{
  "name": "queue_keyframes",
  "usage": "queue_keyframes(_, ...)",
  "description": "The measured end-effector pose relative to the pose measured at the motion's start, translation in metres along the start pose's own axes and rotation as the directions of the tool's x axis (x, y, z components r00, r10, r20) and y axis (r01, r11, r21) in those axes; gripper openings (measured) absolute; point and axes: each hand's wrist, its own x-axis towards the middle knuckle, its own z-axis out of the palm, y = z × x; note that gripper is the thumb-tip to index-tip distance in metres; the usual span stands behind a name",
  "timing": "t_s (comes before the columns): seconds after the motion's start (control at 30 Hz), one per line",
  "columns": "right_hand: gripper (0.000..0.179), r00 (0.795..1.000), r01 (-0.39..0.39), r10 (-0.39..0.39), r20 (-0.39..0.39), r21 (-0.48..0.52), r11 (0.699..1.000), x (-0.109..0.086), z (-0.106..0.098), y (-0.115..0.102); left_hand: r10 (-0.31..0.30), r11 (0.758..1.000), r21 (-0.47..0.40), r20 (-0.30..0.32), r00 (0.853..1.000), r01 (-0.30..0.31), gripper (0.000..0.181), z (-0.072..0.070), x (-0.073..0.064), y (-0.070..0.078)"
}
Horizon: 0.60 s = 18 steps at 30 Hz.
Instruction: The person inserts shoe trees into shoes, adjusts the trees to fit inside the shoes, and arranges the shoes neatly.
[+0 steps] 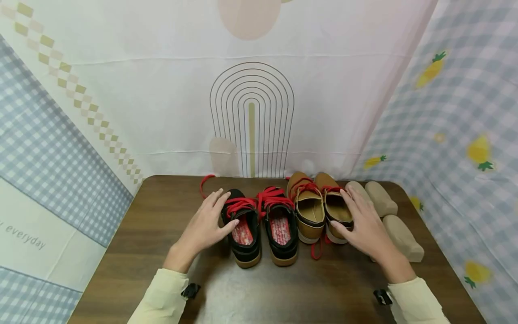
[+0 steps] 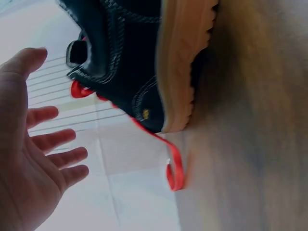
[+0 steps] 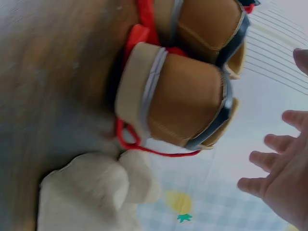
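Over the table, the left hand, fingers extended and slightly spread, holds nothing beside the left of two red-laced black shoes, toes toward the far edge. Just right, closer to that edge, stand two brown shoes. The right hand, similarly spread and empty, hovers at their right; beige blocks lie toward the far right corner.
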Motion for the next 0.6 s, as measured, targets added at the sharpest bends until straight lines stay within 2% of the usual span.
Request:
queue_keyframes(0.13, 0.095, 0.994, 0.056, -0.053, -0.091, 0.021, 0.998, -0.006, 0.002, 0.009, 0.008, 0.998, -0.063, -0.026, 1.000, -0.009, 0.075, 0.004, -0.005, 0.000)
queue_keyframes(0.27, 0.096, 0.989, 0.075, -0.069, -0.131, 0.042, 0.996, -0.012, 0.002, 0.019, 0.003, 0.993, -0.121, -0.043, 0.999, -0.009, 0.072, 0.009, -0.008, 0.001)
queue_keyframes(0.6, 0.093, 0.993, -0.016, 0.030, -0.115, 0.126, 0.992, -0.032, 0.000, 0.036, -0.023, 0.989, -0.146, -0.101, 0.995, 0.008, 0.068, 0.017, -0.012, -0.001)
